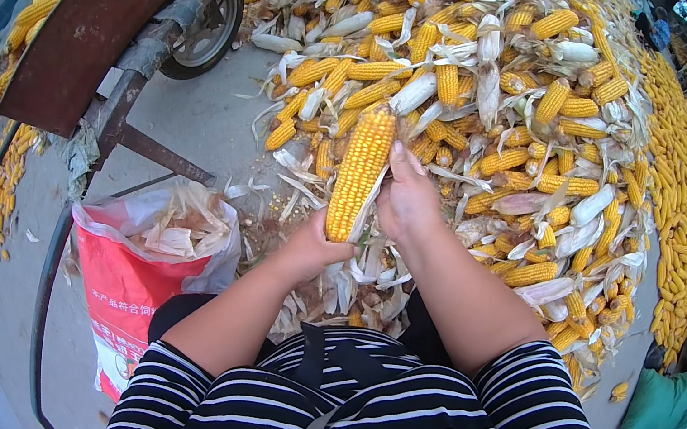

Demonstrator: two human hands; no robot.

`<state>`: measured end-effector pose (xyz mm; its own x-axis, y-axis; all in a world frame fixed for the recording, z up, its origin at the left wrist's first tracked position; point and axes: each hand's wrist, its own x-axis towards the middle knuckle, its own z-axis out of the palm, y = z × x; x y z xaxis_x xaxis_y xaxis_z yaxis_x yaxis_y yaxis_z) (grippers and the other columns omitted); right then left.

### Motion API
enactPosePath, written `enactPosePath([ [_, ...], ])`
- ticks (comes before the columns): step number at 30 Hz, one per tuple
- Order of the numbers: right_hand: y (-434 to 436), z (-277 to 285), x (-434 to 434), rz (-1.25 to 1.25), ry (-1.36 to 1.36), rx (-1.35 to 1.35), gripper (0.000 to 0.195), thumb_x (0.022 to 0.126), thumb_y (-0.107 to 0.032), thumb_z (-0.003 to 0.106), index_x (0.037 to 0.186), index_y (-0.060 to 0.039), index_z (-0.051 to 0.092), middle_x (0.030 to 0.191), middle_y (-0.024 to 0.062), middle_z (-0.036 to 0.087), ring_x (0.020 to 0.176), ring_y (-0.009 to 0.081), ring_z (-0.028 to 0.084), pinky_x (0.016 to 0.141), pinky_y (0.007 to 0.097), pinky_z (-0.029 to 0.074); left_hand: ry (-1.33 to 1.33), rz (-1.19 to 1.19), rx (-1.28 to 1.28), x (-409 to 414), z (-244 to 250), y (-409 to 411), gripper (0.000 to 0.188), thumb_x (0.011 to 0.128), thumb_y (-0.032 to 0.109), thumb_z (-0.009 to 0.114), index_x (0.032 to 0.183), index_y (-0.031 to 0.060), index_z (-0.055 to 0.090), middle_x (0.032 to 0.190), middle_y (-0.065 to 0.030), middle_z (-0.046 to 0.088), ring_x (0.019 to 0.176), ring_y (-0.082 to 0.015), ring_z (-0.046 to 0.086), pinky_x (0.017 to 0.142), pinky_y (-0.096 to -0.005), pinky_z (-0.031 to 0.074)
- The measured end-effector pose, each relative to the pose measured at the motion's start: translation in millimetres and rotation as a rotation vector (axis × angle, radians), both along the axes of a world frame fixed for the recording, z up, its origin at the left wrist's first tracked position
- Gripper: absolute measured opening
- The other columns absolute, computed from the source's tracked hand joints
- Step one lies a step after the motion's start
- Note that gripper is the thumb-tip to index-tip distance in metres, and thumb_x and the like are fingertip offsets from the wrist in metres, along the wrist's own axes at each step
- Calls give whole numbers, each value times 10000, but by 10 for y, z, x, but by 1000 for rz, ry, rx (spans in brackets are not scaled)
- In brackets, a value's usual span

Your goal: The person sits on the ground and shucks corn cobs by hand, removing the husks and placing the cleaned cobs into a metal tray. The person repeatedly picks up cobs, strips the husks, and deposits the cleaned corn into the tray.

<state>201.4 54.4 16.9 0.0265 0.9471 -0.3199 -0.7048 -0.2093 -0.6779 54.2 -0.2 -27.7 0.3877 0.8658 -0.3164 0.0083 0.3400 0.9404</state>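
Note:
A large yellow ear of corn (360, 169) stands nearly upright between my hands, most of its kernels bare. My left hand (311, 247) is closed around its lower end. With thumb and fingers my right hand (407, 195) holds pale husk at the ear's upper right side; a strip of that husk runs down along the ear. Beyond both hands lies a big heap of corn ears (499, 152), some bare and some in dry husk. Loose husks (337, 289) lie below the hands, near my lap.
A red and white woven sack (133, 274) holding dry husks stands at left. Above it is a metal cart (95, 19) with a rubber-tyred wheel (210, 32), loaded with corn. Another corn pile (673, 238) and a green sack (669, 403) lie at right.

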Motion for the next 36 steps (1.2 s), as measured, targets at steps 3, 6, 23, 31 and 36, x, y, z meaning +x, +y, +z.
enactPosePath([
  [3,4,-15,2,-13,-35,-1,295,972,-202,471,1193,-7,475,1091,118,588,1005,220,573,898,358,465,-91,34,-30,22,-57,-59,582,699,37,711,1216,10,446,1048,-35,561,943,-139,546,855,-290,451],
  [6,14,-37,30,-38,15,-31,252,973,-159,453,1177,-11,466,1080,126,583,1000,235,576,884,381,479,-224,115,-92,25,-80,-96,588,711,38,691,1242,15,440,1071,-46,569,956,-163,563,868,-308,457],
  [23,-293,-461,-101,790,-780,25,247,927,-204,560,1109,-38,575,838,25,627,671,99,526,636,272,441,-908,355,-262,-548,-55,229,298,802,177,569,1067,44,542,902,-76,573,823,-223,580,798,-404,495],
  [31,51,-384,120,585,-511,88,699,819,-246,682,1388,-58,321,1173,131,535,1047,237,539,890,311,444,-197,380,-74,-245,-59,105,388,767,51,677,1095,46,471,839,-9,535,677,-101,521,590,-244,457],
  [36,-189,-328,-341,133,-438,-1,439,720,-64,738,1028,-38,427,888,48,552,785,146,575,714,313,500,161,186,23,94,-280,-222,508,718,84,714,1140,18,439,970,-80,593,864,-171,604,750,-306,504],
])
